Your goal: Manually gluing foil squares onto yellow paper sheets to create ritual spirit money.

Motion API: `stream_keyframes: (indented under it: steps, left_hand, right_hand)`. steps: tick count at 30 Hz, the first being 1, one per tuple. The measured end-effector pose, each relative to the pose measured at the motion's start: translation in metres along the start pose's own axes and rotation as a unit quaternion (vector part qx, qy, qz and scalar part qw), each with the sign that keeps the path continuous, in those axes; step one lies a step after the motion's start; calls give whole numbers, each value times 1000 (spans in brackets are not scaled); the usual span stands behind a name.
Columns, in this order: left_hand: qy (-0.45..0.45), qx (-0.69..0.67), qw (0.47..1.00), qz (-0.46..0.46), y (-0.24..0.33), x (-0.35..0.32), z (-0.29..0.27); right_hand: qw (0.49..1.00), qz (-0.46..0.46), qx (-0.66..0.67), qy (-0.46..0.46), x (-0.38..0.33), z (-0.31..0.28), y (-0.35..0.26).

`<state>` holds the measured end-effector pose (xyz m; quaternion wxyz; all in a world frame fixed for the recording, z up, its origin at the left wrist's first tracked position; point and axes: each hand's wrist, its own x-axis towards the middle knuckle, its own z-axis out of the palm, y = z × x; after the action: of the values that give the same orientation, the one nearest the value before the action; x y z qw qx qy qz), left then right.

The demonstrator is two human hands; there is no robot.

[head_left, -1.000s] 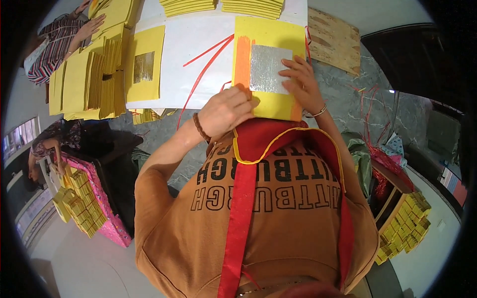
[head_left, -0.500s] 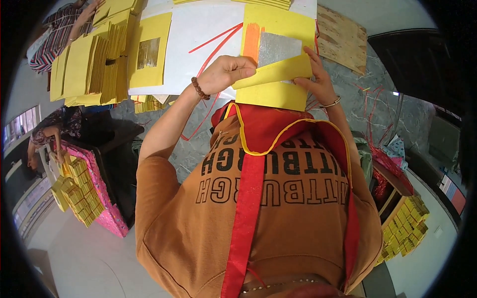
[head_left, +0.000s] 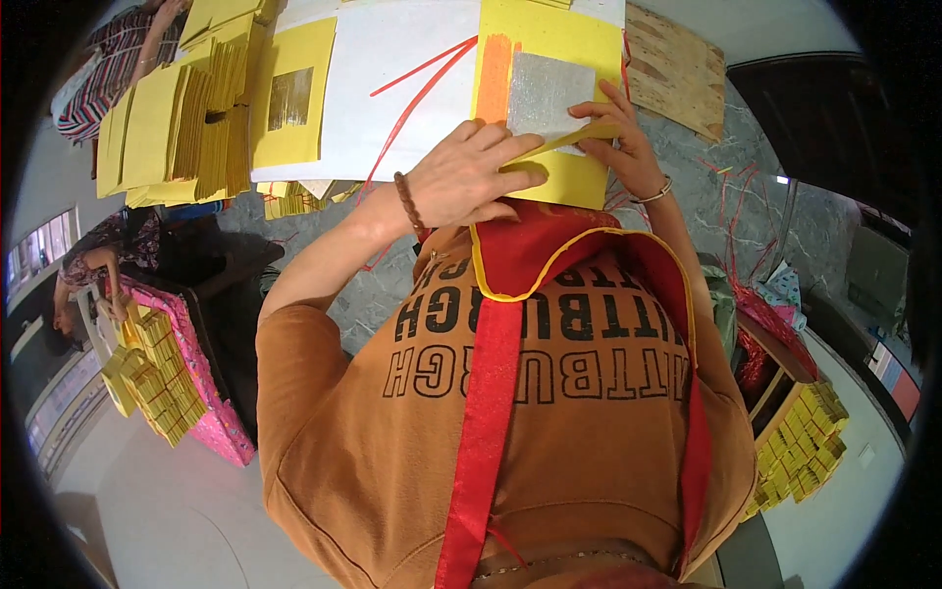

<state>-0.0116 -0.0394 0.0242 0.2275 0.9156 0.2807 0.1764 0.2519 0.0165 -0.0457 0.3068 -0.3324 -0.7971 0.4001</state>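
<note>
"What's gripped?"

"Right-hand fingers (head_left: 595,110) pinch one end of a curled paper edge (head_left: 562,139), over the near side of the silver patch (head_left: 551,90). Left-hand fingers (head_left: 520,181) cover the other end; I can't tell their grip."

"Progress?"

"Partly curled, I'd judge: beyond the patch, the yellow sheet (head_left: 569,27) lies flat. Left of the patch, yellow paper stacks (head_left: 152,128) sit on the bench (head_left: 392,88)."

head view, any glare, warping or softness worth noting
Head view: a streaky sheen shows on the silver square over the yellow sheet; head view: surroundings bend and lean toward a black rim; head view: the small yellow bundles near the right rim look softer than the sheet.
</note>
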Motion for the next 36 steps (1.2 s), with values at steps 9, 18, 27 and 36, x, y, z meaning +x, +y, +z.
stream_keyframes:
  steps: [9, 18, 27, 36]
  left_hand:
    - [-48, 43, 998, -23, -13, -1, -1]
    - [82, -143, 985, -47, -34, 0, -4]
    - [170, -159, 965, -118, -22, 1, -1]
    - [207, -216, 940, -164, -33, -9, 8]
  right_hand:
    - [999, -2, -19, -27, 0, -3, 3]
    - [974, 18, 223, 25, -7, -6, 14]
    - [968, 129, 212, 30, -10, 6, 20]
    - [990, 40, 134, 29, -6, 3, 8]
